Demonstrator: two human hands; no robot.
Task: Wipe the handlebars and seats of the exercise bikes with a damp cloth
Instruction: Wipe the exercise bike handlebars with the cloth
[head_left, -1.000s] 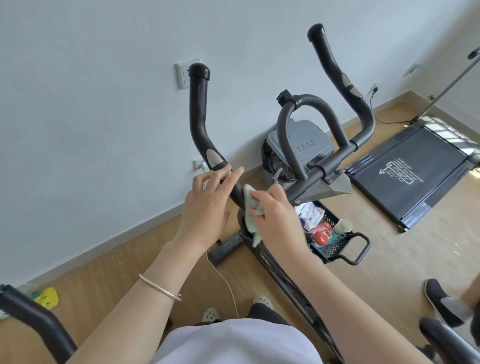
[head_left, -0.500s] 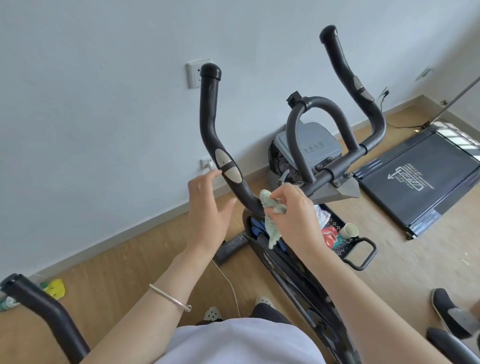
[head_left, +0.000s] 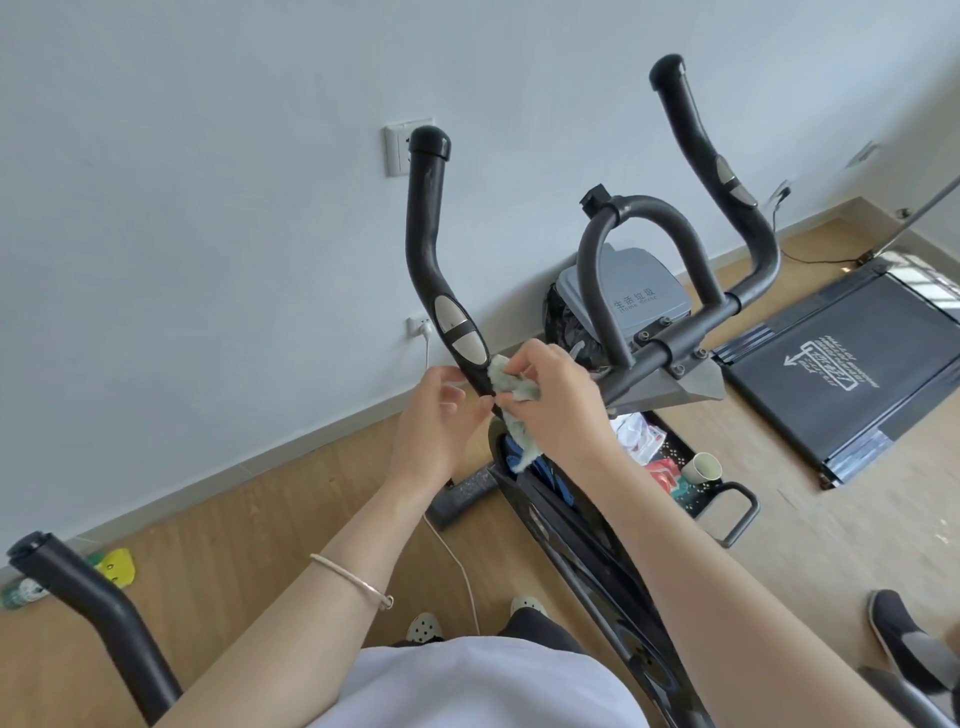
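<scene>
The right hand (head_left: 558, 400) pinches a pale green cloth (head_left: 511, 387) in its fingers against the low end of the left handlebar (head_left: 431, 270), just below its silver sensor pads. The left hand (head_left: 434, 421) hovers beside the bar, fingers loosely curled and holding nothing. By my reading, wiping has barely started: this bar's upper length, the right handlebar (head_left: 722, 176) and the seats remain. The left bar's long axis runs upward from the cloth, its capped tip pointing toward the far wall.

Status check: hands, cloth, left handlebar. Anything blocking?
Right hand gripping cloth, pressed on left handlebar below its silver pads. Left hand open beside bar. Nothing blocking.
</scene>
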